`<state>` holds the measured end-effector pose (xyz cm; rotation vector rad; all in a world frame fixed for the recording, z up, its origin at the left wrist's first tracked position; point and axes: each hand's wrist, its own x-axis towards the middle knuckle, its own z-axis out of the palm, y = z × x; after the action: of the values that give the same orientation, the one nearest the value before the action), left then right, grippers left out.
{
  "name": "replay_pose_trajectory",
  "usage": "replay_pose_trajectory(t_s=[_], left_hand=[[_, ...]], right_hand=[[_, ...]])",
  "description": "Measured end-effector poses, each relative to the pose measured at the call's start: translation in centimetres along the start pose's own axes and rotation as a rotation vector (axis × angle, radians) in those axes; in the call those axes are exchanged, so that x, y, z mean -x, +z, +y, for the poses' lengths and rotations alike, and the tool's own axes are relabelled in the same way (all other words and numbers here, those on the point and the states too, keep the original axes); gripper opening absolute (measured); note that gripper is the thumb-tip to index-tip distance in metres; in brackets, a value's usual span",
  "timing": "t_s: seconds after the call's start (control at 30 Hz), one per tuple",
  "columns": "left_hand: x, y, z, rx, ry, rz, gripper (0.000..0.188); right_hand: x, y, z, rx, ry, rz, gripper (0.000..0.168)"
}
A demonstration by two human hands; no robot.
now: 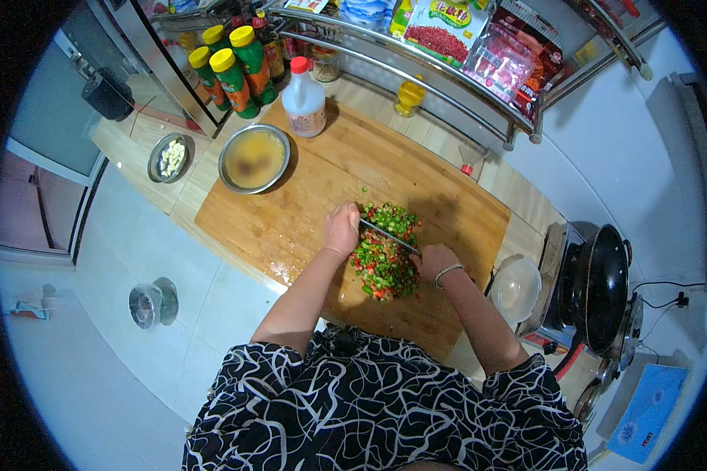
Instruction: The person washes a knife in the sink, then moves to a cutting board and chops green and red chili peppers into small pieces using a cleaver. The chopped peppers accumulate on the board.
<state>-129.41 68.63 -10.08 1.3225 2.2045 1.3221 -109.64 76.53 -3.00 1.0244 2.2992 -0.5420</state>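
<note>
A kitchen knife (pixel 390 236) lies across a heap of chopped green and red chili peppers (pixel 386 277), its spine turned up towards me. My right hand (pixel 439 262) is closed around the handle end. At the far end of the blade, my left hand (pixel 343 228) grips the tip with curled fingers. Pepper pieces spread on both sides of the blade. Beneath everything is a large wooden cutting board (pixel 324 171), wet near its front left edge. The cutting edge of the knife is hidden among the peppers.
A metal bowl of yellowish liquid (pixel 253 159) and a white jug (pixel 304 103) stand on the board's far left. Peeled garlic fills a small metal bowl (pixel 168 158). At right are a plastic bowl (pixel 515 288) and a black wok (pixel 605 288). A metal rack (pixel 400 44) overhangs the back.
</note>
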Motion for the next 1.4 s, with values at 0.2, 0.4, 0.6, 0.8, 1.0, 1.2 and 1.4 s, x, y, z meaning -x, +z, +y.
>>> replay_pose_trajectory(t_s=[0.2, 0.4, 0.6, 0.8, 1.0, 1.2, 1.4], left_hand=[[0.0, 0.1, -0.6, 0.08, -0.014, -0.043, 0.03], [-0.7, 0.8, -4.2, 0.331, -0.186, -0.092, 0.04], [-0.2, -1.1, -1.3, 0.074, 0.073, -0.146, 0.036], [0.3, 0.0, -3.9, 0.238, -0.06, -0.153, 0.032], [0.6, -0.6, -0.8, 0.076, 0.065, -0.058, 0.027], [-0.2, -0.7, -1.1, 0.067, 0.07, -0.049, 0.026], [0.0, 0.1, -2.1, 0.204, -0.041, -0.055, 0.027]], right_hand=[[0.4, 0.9, 2.2, -0.219, -0.271, 0.118, 0.036], [3.9, -0.8, -3.9, -0.197, 0.031, 0.015, 0.037], [4.5, 3.7, -5.3, -0.305, 0.221, 0.101, 0.038], [3.9, 1.7, -4.5, -0.188, 0.15, 0.068, 0.039], [2.8, 1.9, -2.0, -0.157, 0.095, 0.099, 0.037], [1.3, 0.4, -0.8, -0.11, 0.054, 0.02, 0.04], [1.0, 0.0, -0.7, -0.087, 0.056, 0.02, 0.041]])
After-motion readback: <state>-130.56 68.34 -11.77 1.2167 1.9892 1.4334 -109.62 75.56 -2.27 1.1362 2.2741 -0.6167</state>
